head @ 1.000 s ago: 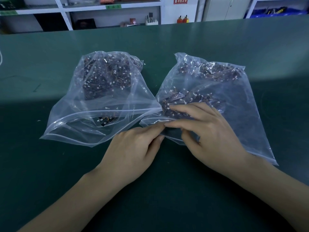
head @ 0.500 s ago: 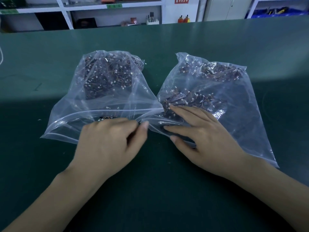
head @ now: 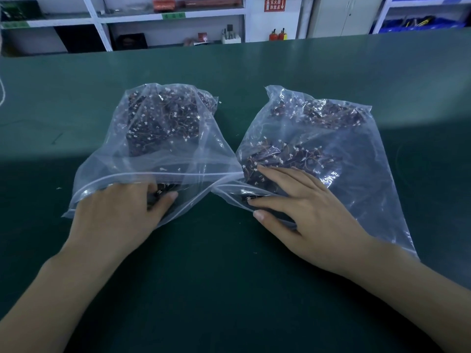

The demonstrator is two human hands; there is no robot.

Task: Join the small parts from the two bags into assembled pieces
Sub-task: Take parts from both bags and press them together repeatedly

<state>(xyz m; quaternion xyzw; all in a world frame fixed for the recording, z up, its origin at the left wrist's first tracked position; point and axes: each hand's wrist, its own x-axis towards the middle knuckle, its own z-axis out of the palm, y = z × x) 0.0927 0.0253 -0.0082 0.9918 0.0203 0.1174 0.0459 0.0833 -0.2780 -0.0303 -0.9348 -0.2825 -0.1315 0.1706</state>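
1. Dark green matte table (head: 229, 289): carries everything listed; it runs on well beyond my hands.

2. Left clear zip-top plastic bag (head: 142, 159): lies straight ahead of my left hand, long axis running away from me, mouth toward me and open. Holds dark small parts with white connectors and thin wires, heaped at the far end.

3. Right clear zip-top plastic bag (head: 344, 159): same sort of contents, lies ahead of my right hand, long axis slanting away to the right, mouth toward me. The two mouths touch at their inner corners, between my hands.

4. My left hand (head: 122, 212): fingers curled inside the left bag's mouth, seemingly closing on a dark part; blurred, so the grip is uncertain.

5. My right hand (head: 303, 200): fingers straight, flat on the right bag's near end, pressing it down.

6. Writing: a red wall sign (head: 274, 4) far beyond the bags, characters too small to read. No brand visible on either bag.
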